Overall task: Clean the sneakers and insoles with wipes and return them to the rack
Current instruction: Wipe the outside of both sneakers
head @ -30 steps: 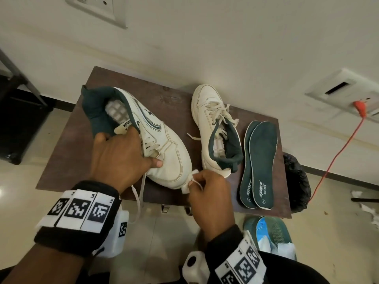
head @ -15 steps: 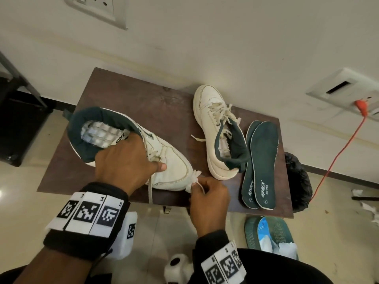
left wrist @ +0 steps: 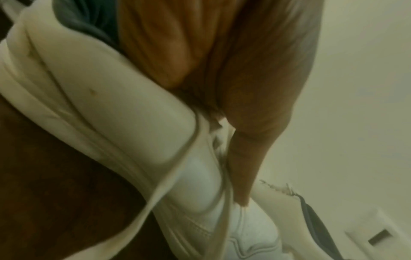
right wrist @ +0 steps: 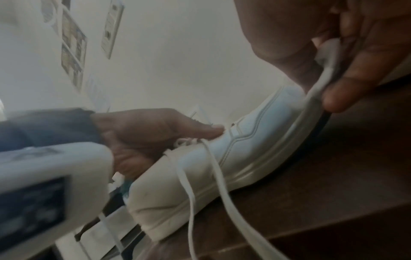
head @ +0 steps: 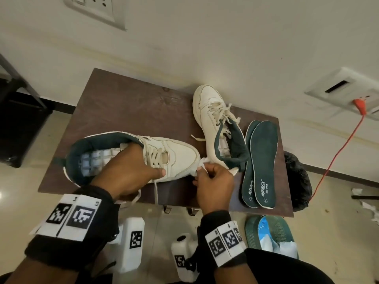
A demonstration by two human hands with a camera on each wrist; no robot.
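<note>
Nearest the viewer, two loose laces (head: 155,191) are seen hanging over the front edge of the brown table (head: 127,111); they could be snagged by a wrist and the shoe dragged off, it is judged. Just beyond, the near sneaker (head: 176,158) is held at its laced throat by the left hand (head: 127,173), fingers curled into the opening and thumb laid along the laces. Its heel overhangs the left part of the table front, so if that hold is eased the shoe may be tipped to the floor.

A crumpled white wipe (head: 202,165) is pinched between thumb and fingertips of the right hand (head: 215,181) and pressed against the toe rim. Only a small wad is gripped; it could be pulled out by a hard stroke, or the toe merely smeared.

Just beside the toe, the second sneaker (head: 215,128) is set upright, close enough to be knocked by a wide stroke. Further right, two green insoles (head: 264,158) are stacked near the table's right edge and could be nudged off toward the dark bag (head: 297,181). No rack can be identified with certainty.
</note>
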